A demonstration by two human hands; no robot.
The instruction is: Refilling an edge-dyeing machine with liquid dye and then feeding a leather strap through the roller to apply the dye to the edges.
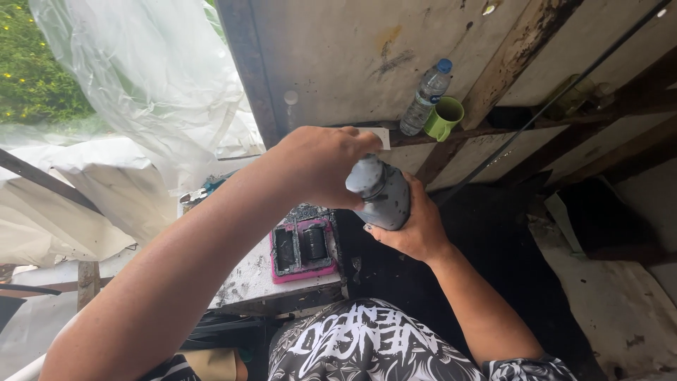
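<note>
Grey bottle point(384, 197) sits gripped between both hands, left hand point(317, 166) on top.

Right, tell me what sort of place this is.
Probably a rough, makeshift workshop open to the outdoors. A stained grey panel wall with bare wooden framing, clear plastic sheeting hung beside green foliage, and an ink-blackened pink tray on a grimy white bench suggest it.

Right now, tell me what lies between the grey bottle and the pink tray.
Head view: nothing lies between the grey bottle and pink tray; only stained white tabletop shows there.
</note>
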